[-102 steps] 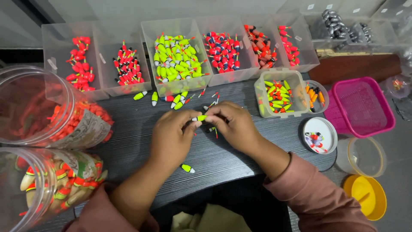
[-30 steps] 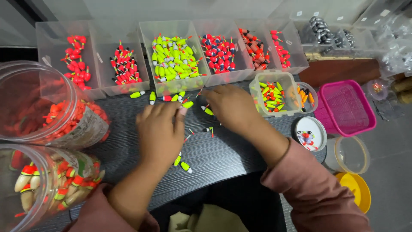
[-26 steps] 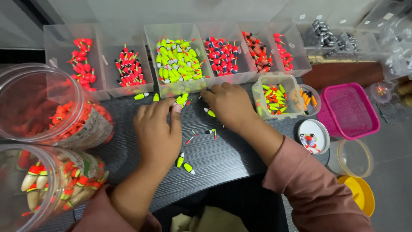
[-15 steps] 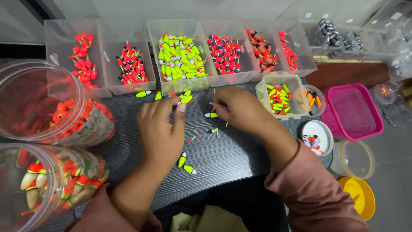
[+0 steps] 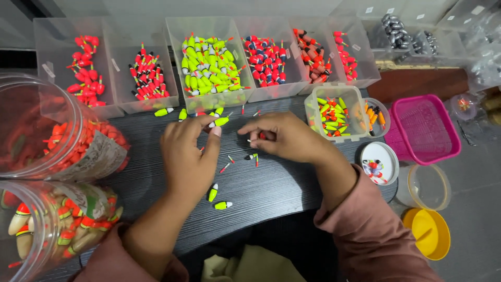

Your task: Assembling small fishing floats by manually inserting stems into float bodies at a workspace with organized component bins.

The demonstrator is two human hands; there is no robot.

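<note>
The left hand (image 5: 189, 151) pinches a yellow-green float (image 5: 221, 121) at its fingertips, long axis pointing toward the right hand (image 5: 284, 137), which curls loosely over small red pins (image 5: 225, 167) on the counter (image 5: 271, 193).

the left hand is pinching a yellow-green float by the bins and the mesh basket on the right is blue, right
Not quite: the mesh basket is pink, not blue, as the head view shows. The rest holds: the left hand pinches a yellow-green float just in front of the bins.
</note>
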